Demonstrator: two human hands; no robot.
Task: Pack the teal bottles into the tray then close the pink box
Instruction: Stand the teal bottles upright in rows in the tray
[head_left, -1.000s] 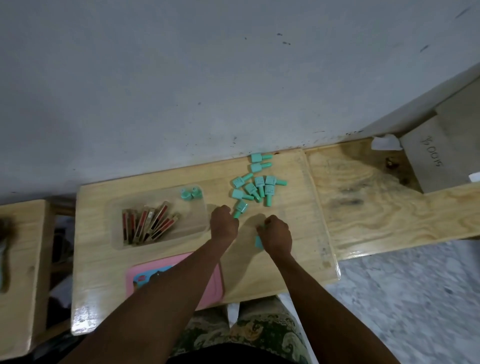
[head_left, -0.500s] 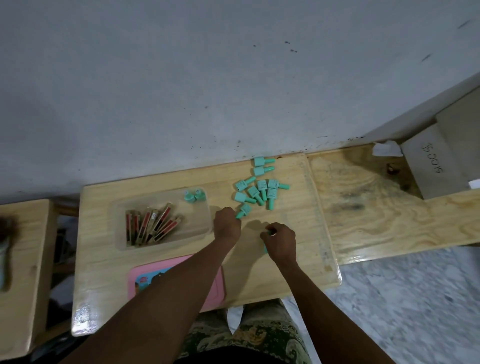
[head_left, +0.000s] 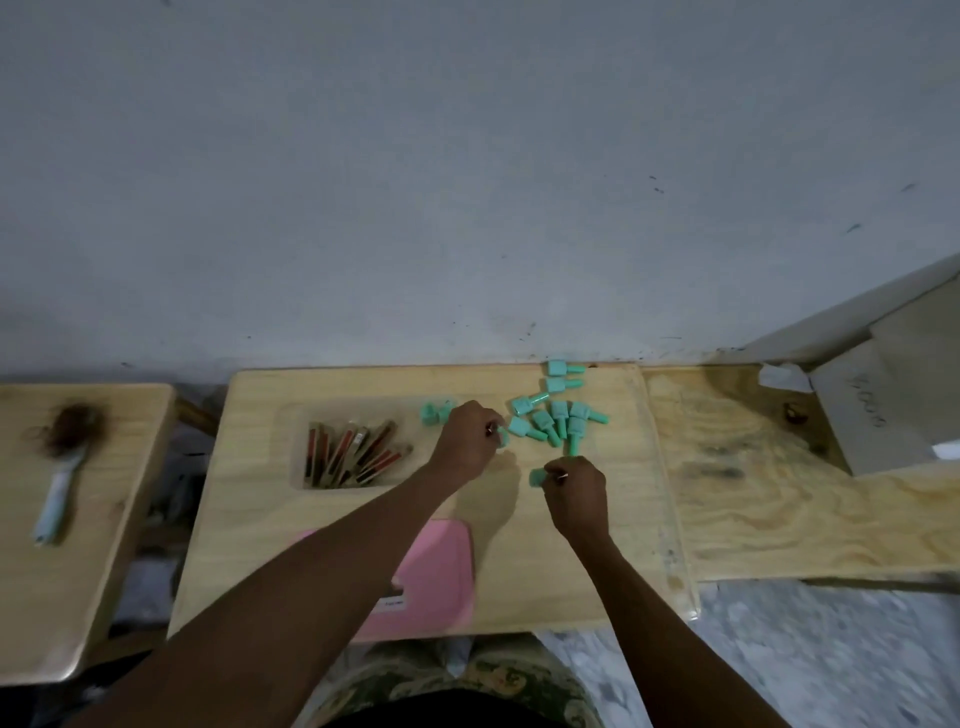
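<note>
Twelve teal bottles are in view. Two stand in the far right corner of the clear tray (head_left: 297, 447), and about eight lie in a loose cluster (head_left: 558, 415) on the desk (head_left: 260, 519) toward its far right corner, overlapping so the count is unsure. The left hand (head_left: 467, 441) pinches one bottle (head_left: 503, 436) in its fingers just right of the tray. The right hand (head_left: 576, 493) grips another bottle (head_left: 537, 477) in curled fingers, nearer the person. A fan of brown-and-red sticks (head_left: 353, 454) fills the tray's left part, too tightly packed to count. The pink box (head_left: 441, 561) sits at the near edge, its left part hidden by the left forearm, so whether it is open cannot be told. The two farthest bottles lie by the far edge at the wall. Bare desk lies between tray and box.
</note>
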